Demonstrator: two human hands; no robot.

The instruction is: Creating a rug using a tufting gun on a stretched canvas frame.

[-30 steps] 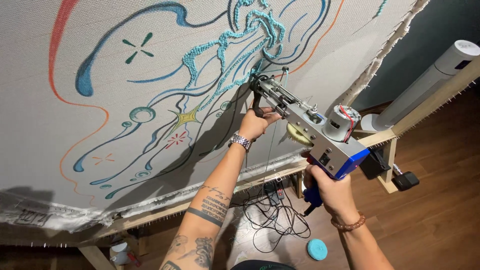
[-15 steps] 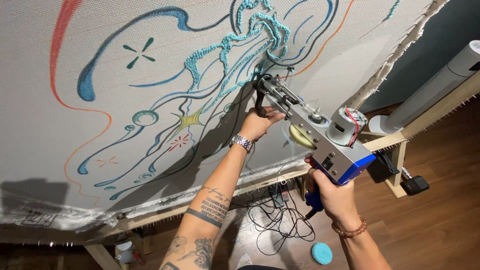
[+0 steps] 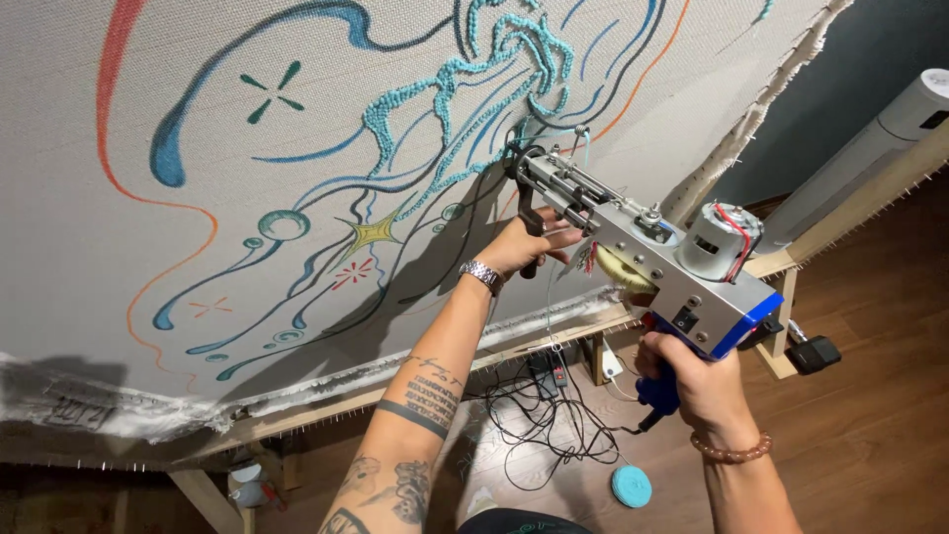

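**Head view: tufting gun gripped in both hands, nose against stretched cloth**

Head camera looking down along two bare forearms. Right hand (image 3: 697, 381) wrapped tight around the blue pistol handle under the rear of a silver metal tufting gun with blue end cap (image 3: 652, 257), fingers fully closed, beaded bracelet (image 3: 732, 452) just below at the wrist. Left hand (image 3: 524, 247) ahead of that grip, closed around the black front handle near the gun's nose, steel wristwatch (image 3: 481, 275) behind the knuckles. Gun tilted up and away from both grips, tip touching the pale woven backing cloth with blue, teal and orange drawn lines (image 3: 198, 247). Just beyond the tip, a raised band of teal yarn loops (image 3: 465, 74) already in the cloth. Grey motor with red wires (image 3: 720, 237) directly above the right hand. Below the left forearm, lower rail of a light wooden frame (image 3: 554, 331); lower down, between the two arms, tangled black cables (image 3: 534, 425) on the brown wooden floor (image 3: 870, 435), small round teal disc (image 3: 631, 486) near the right wrist
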